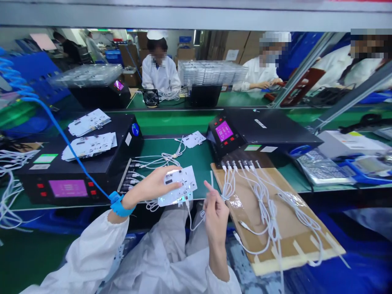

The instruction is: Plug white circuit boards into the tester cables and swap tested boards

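Note:
My left hand (156,183), with a blue strap at the wrist, grips a white circuit board (183,183) by its left side, thumb on top. Small lights glow along the board's lower part. A white cable (189,212) is plugged into the board's lower edge and hangs in a loop toward my right hand. To the right of the board and apart from it is my right hand (216,208), index finger pointing up and the other fingers curled in. Whether those curled fingers hold anything is hidden.
Black test boxes with pink screens stand left (122,151) and right (275,126). Stacked boards (88,145) lie on the left box, another board (194,139) behind my hands. White cables cross a cardboard sheet (294,228) at right. People sit across the bench.

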Demonstrator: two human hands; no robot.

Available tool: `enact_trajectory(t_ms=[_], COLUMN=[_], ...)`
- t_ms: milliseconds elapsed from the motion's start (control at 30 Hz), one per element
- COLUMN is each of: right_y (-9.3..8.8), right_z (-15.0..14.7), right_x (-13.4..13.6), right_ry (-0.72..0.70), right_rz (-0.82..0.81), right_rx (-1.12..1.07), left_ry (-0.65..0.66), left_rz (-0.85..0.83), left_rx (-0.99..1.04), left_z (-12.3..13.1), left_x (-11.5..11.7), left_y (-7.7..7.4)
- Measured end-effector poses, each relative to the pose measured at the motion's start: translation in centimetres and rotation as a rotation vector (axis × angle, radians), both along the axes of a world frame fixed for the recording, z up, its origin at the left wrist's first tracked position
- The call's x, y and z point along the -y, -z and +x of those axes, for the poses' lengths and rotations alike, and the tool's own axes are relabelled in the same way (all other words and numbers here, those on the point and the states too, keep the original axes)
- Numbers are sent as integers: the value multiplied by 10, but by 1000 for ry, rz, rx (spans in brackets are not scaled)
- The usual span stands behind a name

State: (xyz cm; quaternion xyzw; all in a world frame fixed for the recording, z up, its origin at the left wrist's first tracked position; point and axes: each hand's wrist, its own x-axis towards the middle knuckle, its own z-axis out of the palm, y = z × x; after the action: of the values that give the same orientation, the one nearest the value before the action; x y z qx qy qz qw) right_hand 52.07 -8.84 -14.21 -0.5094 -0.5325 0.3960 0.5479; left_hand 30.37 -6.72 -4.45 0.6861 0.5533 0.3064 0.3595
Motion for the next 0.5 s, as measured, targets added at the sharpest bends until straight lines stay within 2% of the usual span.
enact_trajectory(t_ms=[100,233,367,500], right_y=[-15,-27,-24,-21], right_z=[-11,-21,-26,-27], right_x=[0,-1,-3,-3], right_ry=[-92,-61,66,71], right_rz=[-41,101,236,253], right_rx=[-52,35,115,151], left_ry=[33,65,50,61], left_rz=[4,14,-5,-28], left_rx=[-76,-134,-178,-198], left_z=[10,20,26,32], left_x=[3,8,10,10], left_y=[2,4,7,4])
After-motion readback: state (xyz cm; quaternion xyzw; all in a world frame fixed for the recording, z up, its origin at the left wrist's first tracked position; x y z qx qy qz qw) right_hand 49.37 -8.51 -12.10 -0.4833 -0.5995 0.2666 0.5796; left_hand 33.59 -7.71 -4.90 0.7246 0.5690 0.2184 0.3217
